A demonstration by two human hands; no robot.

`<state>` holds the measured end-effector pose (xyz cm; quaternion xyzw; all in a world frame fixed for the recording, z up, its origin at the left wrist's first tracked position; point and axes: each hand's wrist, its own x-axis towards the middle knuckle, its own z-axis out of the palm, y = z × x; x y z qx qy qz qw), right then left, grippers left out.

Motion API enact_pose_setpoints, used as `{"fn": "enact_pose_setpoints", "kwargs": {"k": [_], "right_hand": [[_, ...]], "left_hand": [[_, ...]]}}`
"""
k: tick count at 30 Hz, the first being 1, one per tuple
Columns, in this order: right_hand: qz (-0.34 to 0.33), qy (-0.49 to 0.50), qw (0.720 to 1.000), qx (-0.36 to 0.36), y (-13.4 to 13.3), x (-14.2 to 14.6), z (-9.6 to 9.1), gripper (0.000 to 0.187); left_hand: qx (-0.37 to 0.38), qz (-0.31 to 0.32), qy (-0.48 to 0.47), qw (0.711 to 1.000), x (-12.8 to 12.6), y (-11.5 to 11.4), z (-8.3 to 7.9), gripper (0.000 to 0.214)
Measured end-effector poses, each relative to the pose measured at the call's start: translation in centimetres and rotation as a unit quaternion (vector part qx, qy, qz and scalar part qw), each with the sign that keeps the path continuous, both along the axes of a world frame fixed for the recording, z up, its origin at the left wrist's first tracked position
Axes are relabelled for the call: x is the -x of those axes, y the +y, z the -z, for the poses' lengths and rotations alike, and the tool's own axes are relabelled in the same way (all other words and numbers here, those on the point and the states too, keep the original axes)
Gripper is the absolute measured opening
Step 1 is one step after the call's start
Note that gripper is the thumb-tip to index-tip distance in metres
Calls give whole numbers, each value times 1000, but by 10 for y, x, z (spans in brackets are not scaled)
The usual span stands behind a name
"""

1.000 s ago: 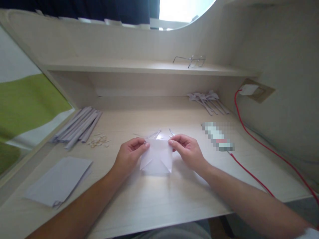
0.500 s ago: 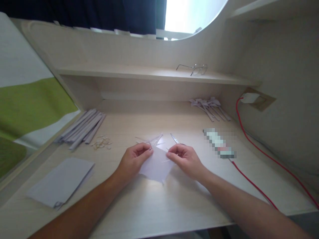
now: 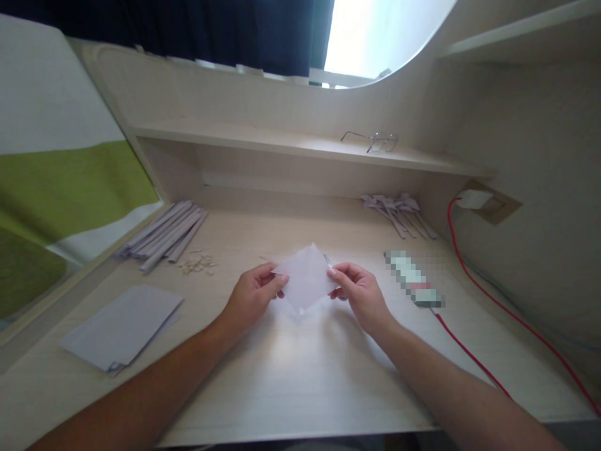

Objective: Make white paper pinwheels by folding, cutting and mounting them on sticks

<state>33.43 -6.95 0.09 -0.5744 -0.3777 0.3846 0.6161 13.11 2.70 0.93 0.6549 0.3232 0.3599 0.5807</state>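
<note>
Over a pale wood-grain desk (image 3: pixel 291 388) built into a light-walled nook, two bare hands work at close quarters. Thumb and fingers of the left hand (image 3: pixel 251 297) pinch one corner of a white paper square (image 3: pixel 307 282), while the right hand (image 3: pixel 362 293) grips the opposite corner; the sheet is held up diamond-wise between them. Just behind the right fingertips shows a slim metal blade tip (image 3: pixel 327 260).

To the left lie small tan rubber bands (image 3: pixel 198 263), a pile of rolled paper tubes (image 3: pixel 164 235) and, nearer, stacked white sheets (image 3: pixel 124 326). At right, a pixel-masked phone (image 3: pixel 413 279) trails a red cable (image 3: pixel 469 356); beyond it rest paper sticks with folded heads (image 3: pixel 397 210). Wire-rimmed eyeglasses (image 3: pixel 385 143) sit on a shelf (image 3: pixel 263 139). A white plug (image 3: pixel 473 199) fills the wall socket (image 3: pixel 498 207). Green-and-white fabric (image 3: pixel 70 181) hangs at left, a navy curtain (image 3: pixel 211 31) beside a bright, curve-edged opening (image 3: pixel 375 37).
</note>
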Motion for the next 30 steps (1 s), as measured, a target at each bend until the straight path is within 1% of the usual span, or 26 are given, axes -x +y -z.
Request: {"fn": "enact_pose_setpoints", "kwargs": {"k": [2, 6, 8, 10, 12, 14, 17, 20, 27, 30], "right_hand": [[-3, -2, 1000, 1, 0, 0, 1, 32], [-38, -9, 999, 25, -1, 2, 3, 22], [-48, 1, 998, 37, -1, 3, 4, 20], [-44, 13, 998, 35, 0, 3, 4, 26], [-38, 6, 999, 26, 1, 2, 4, 32], [-40, -16, 999, 18, 1, 2, 4, 31], [-54, -42, 998, 14, 1, 1, 5, 24], [-52, -48, 997, 6, 0, 0, 6, 21], [-55, -47, 997, -13, 1, -1, 4, 18], [-64, -50, 997, -6, -1, 0, 3, 19]], "left_hand": [[-14, -19, 1, 1000, 0, 0, 1, 24], [-25, -40, 3, 999, 0, -1, 4, 28], [-18, -30, 4, 999, 0, -3, 6, 29], [0, -5, 0, 1000, -1, -5, 7, 27], [15, 19, -3, 1000, -1, -7, 8, 27], [23, 31, -1, 999, -1, -9, 7, 27], [26, 28, 6, 999, -2, -10, 5, 30], [25, 23, 10, 999, -3, -10, 5, 30], [18, 38, 15, 999, -2, -6, 15, 27], [-23, 13, 11, 1000, -2, -6, 17, 18]]}}
